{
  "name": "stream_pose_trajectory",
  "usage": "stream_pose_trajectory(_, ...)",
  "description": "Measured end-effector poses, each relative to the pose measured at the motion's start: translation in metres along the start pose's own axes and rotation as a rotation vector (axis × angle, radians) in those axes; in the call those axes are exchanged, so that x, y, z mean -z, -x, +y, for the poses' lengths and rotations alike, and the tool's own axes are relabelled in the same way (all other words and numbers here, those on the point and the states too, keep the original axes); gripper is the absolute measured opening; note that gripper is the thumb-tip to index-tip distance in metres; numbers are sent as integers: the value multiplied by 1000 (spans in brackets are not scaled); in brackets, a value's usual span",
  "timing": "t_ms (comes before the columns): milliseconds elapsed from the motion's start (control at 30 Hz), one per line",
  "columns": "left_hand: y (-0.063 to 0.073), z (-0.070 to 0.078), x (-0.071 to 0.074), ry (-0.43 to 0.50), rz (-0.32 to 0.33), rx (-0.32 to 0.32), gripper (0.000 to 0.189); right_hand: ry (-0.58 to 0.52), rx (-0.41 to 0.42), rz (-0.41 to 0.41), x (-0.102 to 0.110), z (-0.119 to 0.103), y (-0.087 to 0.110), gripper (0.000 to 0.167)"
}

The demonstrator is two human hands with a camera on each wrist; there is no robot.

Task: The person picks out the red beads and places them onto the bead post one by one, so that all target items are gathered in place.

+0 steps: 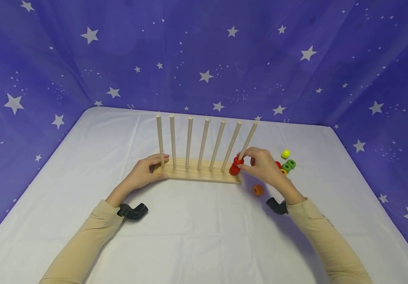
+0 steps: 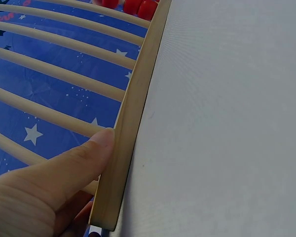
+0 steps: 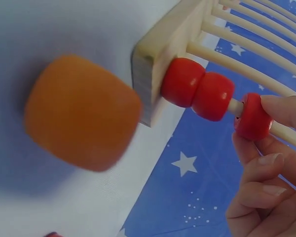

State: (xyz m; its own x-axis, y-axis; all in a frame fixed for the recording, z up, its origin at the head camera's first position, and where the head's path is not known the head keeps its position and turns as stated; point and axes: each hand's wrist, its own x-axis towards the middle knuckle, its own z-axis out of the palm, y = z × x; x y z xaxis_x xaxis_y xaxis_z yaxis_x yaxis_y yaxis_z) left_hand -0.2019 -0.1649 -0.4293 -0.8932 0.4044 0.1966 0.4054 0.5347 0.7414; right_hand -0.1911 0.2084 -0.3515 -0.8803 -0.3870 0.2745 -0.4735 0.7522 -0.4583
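Observation:
A wooden rack with several upright pegs has a flat base [image 1: 197,174] resting on the white cloth. At its left end, my left hand [image 1: 143,172] holds the base, with the thumb [image 2: 91,153] on the top near the front edge and the fingers behind. On the rightmost peg, my right hand [image 1: 262,165] pinches a red bead [image 3: 253,117] between thumb and fingertips, the peg passing through its hole. Below it, two more red beads [image 3: 213,96] are stacked on that peg against the base, a short gap under the held one. The other pegs are bare.
An orange bead [image 1: 258,190] lies in front of the rack's right end. Right of my right hand are green beads [image 1: 291,164], a yellow bead [image 1: 286,154], and a partly hidden red bead [image 1: 278,164]. A purple starry curtain [image 1: 204,55] stands behind the table.

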Motion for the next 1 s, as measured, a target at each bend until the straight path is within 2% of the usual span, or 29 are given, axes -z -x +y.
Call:
stream_pose_trajectory(233, -1, 2, 0, 7, -13, 14, 55, -2, -26, -52, -3, 2, 1, 10)
stream_pose_trajectory(633, -1, 2, 1, 15, -12, 8, 54, -12, -64, -72, -3, 2, 2, 12)
stream_pose_trajectory(800, -1, 1, 0, 14, -16, 10, 55, -12, -80, -87, 0, 4, 4, 18)
stream_pose_trajectory(1000, -1, -1, -1, -2, -1, -4, 54, 15, -74, -85, 8, 11, 8, 33)
